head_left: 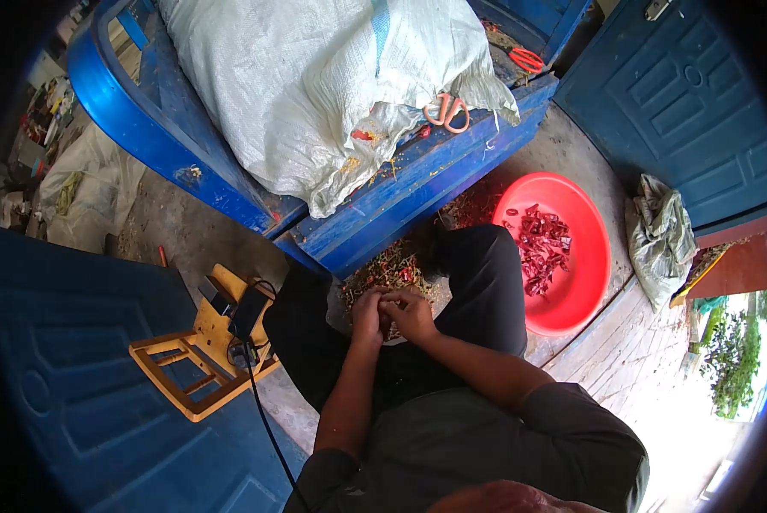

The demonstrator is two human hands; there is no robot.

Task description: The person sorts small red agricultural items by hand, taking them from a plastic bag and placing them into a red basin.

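My left hand (369,316) and my right hand (411,315) meet between my knees, fingers curled together and closed. Whatever is between the fingertips is too small and hidden to name. Just beyond them on the floor lies a heap of brownish stems (392,269) with a few red bits in it. To the right stands a pink-red basin (597,256) holding cut pieces of dried red chili (544,248). Scissors with pink handles (447,113) lie at the edge of the blue cart, by the mouth of a white woven sack (272,94).
The blue cart (417,197) stands in front of me with the sack on it; red-handled scissors (526,59) lie at its right. A wooden chair (195,368) with a black device and cable is at my left. A crumpled sack (660,239) rests beside the right door (683,103).
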